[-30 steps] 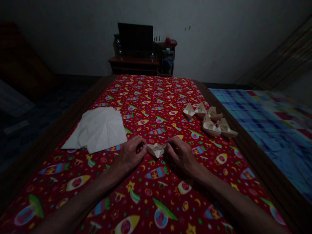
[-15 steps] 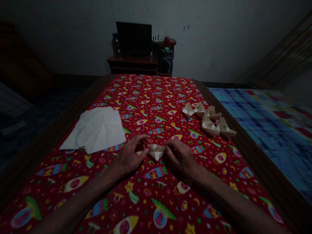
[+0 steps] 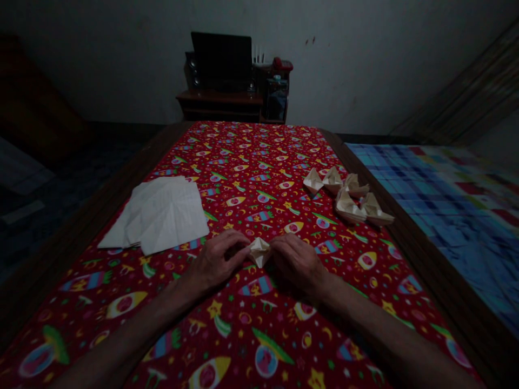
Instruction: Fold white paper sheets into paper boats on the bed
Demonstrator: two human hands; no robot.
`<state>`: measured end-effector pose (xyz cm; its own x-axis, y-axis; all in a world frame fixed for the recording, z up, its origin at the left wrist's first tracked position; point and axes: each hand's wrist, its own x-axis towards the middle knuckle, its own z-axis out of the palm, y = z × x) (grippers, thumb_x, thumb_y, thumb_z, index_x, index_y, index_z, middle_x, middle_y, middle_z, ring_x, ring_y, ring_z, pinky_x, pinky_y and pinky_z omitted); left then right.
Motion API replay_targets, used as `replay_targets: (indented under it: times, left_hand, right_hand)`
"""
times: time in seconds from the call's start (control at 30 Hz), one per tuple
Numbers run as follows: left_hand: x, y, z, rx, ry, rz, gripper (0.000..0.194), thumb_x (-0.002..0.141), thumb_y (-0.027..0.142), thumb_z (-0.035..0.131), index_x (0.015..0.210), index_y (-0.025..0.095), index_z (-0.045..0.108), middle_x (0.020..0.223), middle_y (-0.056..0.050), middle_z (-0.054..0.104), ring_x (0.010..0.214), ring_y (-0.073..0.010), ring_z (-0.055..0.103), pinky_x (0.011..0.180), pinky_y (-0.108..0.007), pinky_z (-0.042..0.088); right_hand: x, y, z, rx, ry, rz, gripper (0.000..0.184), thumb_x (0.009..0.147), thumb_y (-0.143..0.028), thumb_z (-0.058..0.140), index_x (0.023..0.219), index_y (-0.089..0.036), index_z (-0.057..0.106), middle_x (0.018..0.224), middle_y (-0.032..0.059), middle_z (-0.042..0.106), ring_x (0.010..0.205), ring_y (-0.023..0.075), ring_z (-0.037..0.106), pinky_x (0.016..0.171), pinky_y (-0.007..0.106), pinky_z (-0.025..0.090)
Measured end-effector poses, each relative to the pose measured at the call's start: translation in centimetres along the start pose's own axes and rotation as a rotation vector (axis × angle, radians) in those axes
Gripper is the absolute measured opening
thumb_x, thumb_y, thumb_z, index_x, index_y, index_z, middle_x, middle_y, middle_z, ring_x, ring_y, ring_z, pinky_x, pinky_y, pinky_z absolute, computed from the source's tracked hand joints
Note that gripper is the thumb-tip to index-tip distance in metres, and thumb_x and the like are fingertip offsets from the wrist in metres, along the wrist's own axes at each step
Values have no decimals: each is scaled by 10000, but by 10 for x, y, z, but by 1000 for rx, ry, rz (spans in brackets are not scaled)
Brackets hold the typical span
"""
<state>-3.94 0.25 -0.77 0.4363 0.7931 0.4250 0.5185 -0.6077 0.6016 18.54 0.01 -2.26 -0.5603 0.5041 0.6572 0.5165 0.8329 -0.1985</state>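
A small folded paper boat (image 3: 259, 253) with a raised centre peak sits between my hands, low over the red cloth. My left hand (image 3: 221, 256) pinches its left end between thumb and fingers. On the opposite side my right hand (image 3: 298, 262) grips the right end, with its thumb mostly hidden behind the fingers. Several finished-looking folded paper boats (image 3: 349, 205) stand grouped at the right of the table. To the left lies a fanned stack of pale paper sheets (image 3: 170, 213), some with crease lines.
A red patterned cloth (image 3: 259, 340) covers the table, whose dark wooden edge (image 3: 405, 254) shows along the right. Beyond the far end stand a dark monitor (image 3: 221, 62) and a wooden desk (image 3: 221, 100) against the wall. A blue checked sheet (image 3: 430, 205) spreads at the right.
Both hands have closed in on the paper boat's two ends. Its middle now rises to a peak and the body looks more opened out. The stack and grouped boats stay put.
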Motion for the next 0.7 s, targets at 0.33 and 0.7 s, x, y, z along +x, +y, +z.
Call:
replay_targets:
  times: [0.33,0.7]
  left_hand:
    - [-3,-4,-1,3,-112,73,115,847,219,587,961,200,592,950,-40,553,843,-137,576,707,-231,485]
    - [-3,-13,-8,16,-90,81,63,861,217,575,816,179,599,858,-23,576,786,-122,575,698,-224,468]
  right_hand:
    - [-2,-1,0,-19,-64,3,158,908,-141,413,992,-135,547,849,99,621,791,184,561,675,294,469]
    - [-4,3,-1,5,-56,125,86,854,-159,429,866,-178,512,746,48,588,681,165,525,608,272,424]
